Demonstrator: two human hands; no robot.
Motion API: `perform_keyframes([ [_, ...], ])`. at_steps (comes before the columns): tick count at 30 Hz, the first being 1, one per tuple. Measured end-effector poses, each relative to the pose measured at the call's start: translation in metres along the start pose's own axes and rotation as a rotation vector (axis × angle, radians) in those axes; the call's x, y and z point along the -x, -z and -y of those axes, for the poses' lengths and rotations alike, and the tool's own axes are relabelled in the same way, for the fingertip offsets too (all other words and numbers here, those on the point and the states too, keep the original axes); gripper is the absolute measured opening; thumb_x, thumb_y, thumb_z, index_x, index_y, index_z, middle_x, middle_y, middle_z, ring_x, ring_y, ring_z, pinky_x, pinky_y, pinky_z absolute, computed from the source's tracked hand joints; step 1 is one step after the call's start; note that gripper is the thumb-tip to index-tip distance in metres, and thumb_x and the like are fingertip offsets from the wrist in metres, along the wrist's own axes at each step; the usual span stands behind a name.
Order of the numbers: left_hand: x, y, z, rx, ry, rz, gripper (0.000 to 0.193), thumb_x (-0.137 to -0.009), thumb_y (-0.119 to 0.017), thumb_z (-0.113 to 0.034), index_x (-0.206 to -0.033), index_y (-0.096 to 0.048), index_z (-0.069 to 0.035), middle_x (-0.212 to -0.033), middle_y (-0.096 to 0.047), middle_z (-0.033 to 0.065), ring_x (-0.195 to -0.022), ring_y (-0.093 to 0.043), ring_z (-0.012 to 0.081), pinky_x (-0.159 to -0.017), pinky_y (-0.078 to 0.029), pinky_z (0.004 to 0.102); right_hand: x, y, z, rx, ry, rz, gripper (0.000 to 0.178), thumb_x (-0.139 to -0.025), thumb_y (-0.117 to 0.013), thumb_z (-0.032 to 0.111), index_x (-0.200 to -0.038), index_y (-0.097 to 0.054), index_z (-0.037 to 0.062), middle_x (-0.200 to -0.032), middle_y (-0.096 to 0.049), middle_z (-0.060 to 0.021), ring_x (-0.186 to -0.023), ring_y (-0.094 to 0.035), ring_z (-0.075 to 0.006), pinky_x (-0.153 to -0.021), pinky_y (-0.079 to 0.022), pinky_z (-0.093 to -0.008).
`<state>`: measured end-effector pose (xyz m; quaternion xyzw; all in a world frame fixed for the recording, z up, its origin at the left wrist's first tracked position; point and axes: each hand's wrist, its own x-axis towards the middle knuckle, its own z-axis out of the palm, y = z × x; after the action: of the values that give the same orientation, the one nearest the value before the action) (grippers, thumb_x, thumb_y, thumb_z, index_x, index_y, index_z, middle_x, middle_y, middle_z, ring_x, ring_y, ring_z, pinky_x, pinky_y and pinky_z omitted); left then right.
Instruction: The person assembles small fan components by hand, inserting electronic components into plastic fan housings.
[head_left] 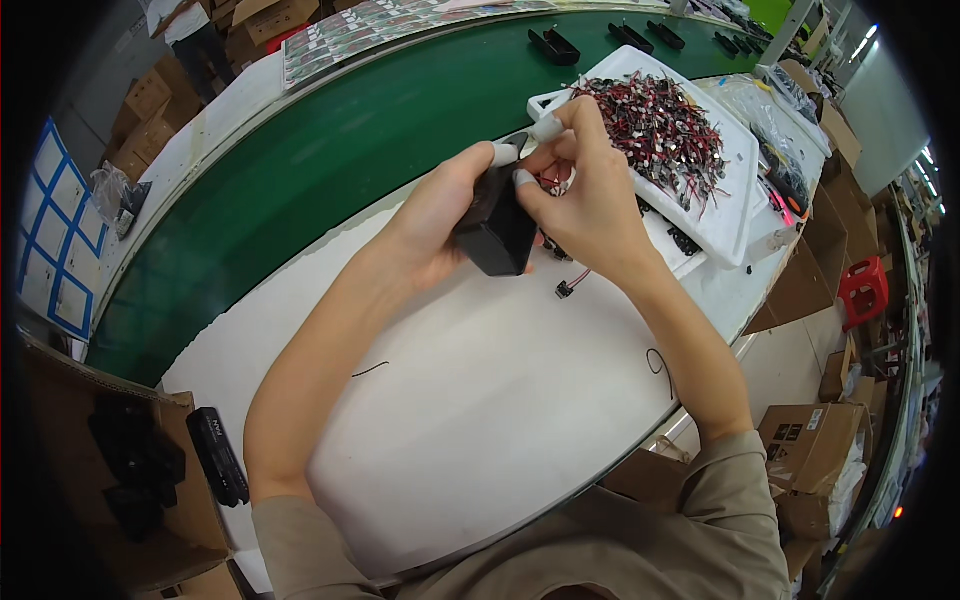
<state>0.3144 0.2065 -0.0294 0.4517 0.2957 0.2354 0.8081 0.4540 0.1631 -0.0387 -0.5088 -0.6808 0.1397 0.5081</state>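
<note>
My left hand (445,205) is wrapped around a black plastic housing (497,228), a hollow box shape held tilted above the white worktop. At its upper end, the bent fingers of my right hand (590,185) press close to the housing, with red and black wire (556,184) showing under them. What the fingertips pinch inside is partly hidden. White covers sit on several of my fingertips. Below my right hand, a small black switch-like part (565,290) with a red-and-black lead shows against the worktop.
A white tray (735,225) heaped with small wired parts (660,130) stands at the far right. Beyond the worktop (480,400) runs a green conveyor belt (300,165) carrying several black housings (555,46). A cardboard box (190,480) with black parts is at the left.
</note>
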Motion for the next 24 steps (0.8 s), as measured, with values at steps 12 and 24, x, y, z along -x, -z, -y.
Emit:
perform_keyframes([
  [12,-0.005,0.01,-0.003,-0.045,0.021,0.01,0.044,-0.085,-0.032,-0.04,-0.098,-0.046,0.0,-0.078,-0.055,0.0134,-0.063,-0.06,0.0232,-0.047,-0.051,0.038,-0.006,0.001,-0.019,-0.238,-0.134,0.019,0.053,-0.069,-0.065,0.005,-0.112,-0.035,-0.0018,-0.073,-0.063,-0.0129,-0.064,-0.061,-0.0182,-0.059,-0.048,-0.0274],
  [24,-0.016,0.016,-0.008,0.148,-0.029,0.053,0.039,-0.08,-0.045,-0.034,-0.097,-0.049,0.001,-0.089,-0.057,0.0188,-0.078,-0.061,0.0287,-0.064,-0.053,0.0394,-0.013,0.017,-0.032,-0.273,-0.077,-0.114,0.053,-0.075,-0.066,0.017,-0.115,-0.037,-0.0013,-0.087,-0.063,-0.0131,-0.084,-0.059,-0.0156,-0.076,-0.044,-0.0274],
])
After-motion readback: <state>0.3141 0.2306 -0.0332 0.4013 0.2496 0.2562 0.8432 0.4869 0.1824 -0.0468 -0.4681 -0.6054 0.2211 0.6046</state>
